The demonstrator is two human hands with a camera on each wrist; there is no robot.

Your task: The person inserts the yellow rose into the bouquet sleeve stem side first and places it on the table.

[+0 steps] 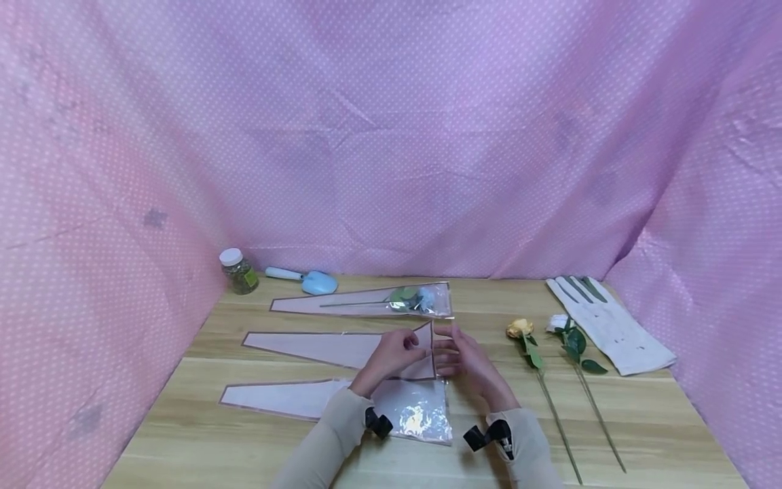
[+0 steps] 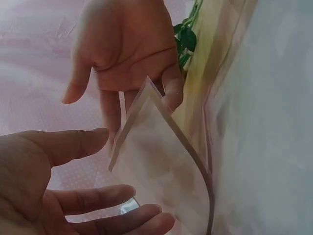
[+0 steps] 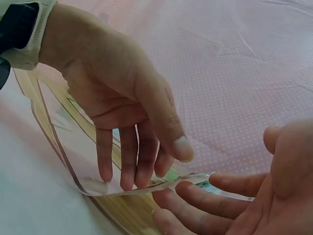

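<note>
Middle sleeve (image 1: pixel 318 345) between back sleeve (image 1: pixel 296 305) and front sleeve (image 1: pixel 275 399), yellow rose (image 1: pixel 520 329) rightward

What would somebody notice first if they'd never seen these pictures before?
Probably the pink dotted cloth hanging behind and beside the wooden table. Then perhaps the left hand and right hand, close together at the wide end of the middle wrapper. A yellow rose and a white rose lie to their right.

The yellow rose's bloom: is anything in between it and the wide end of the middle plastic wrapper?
Yes, the right hand. It is between the yellow bloom and the middle wrapper's wide end. I see nothing else between them.
</note>
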